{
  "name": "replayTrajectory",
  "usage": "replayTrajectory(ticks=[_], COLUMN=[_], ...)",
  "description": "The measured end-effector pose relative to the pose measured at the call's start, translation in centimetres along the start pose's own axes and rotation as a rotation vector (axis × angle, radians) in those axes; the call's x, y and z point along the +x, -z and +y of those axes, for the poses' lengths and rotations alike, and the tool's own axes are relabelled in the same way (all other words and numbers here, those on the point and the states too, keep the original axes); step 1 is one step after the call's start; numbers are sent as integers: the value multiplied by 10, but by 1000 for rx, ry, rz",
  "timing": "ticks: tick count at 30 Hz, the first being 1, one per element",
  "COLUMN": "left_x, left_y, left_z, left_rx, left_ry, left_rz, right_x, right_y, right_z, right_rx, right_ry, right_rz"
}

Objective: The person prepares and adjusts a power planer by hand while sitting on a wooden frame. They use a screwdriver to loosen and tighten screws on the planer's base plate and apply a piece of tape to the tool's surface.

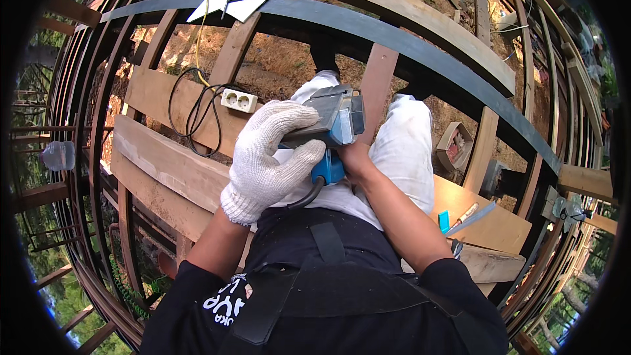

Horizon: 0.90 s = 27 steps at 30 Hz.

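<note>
In front of my lap I hold a blue and dark grey electric planer [343, 125], tilted so its flat grey sole shows. My left hand [263, 151], in a white knitted glove, is closed around the planer's body, thumb on the near side and fingers over the sole. My bare right hand [355, 160] grips it from the right; its fingers are mostly hidden behind the tool. A black power cord [307, 198] leaves the blue handle and curves left over my lap.
A white double socket [238, 100] lies on a plank at left beside a coiled black cable [190, 115]. White sheets [227, 1] rest on the dark beam [420, 56] ahead. A wooden-handled tool [468, 212] and teal object [444, 221] lie right. Gaps between timbers show soil below.
</note>
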<state>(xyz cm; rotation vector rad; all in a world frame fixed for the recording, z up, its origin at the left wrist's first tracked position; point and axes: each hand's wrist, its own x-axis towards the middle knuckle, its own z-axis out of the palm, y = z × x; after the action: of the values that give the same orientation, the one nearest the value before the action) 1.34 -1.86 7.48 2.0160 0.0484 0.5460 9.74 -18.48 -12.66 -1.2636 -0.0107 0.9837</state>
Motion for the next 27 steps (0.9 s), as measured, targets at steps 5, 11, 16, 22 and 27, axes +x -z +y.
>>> replayTrajectory(ticks=[5,11,16,22,27], left_x=[19,26,26,25,20], left_y=[20,22,21,20,25], left_z=[12,13,17,17,13], left_rx=[396,536,577,603,621], left_ry=[-22,-30,-25,-24,-16], left_rz=[-257,-375,-437,-480,-482], right_x=[10,-7,-10,-10,-10], right_y=[4,-6,-6,-5,-9], right_z=[10,-14,-19,-18,-16], right_rx=[-176,-298,-501,-487,-475], right_ry=[132,146,130,164,240], right_rz=[25,85,61,53,42])
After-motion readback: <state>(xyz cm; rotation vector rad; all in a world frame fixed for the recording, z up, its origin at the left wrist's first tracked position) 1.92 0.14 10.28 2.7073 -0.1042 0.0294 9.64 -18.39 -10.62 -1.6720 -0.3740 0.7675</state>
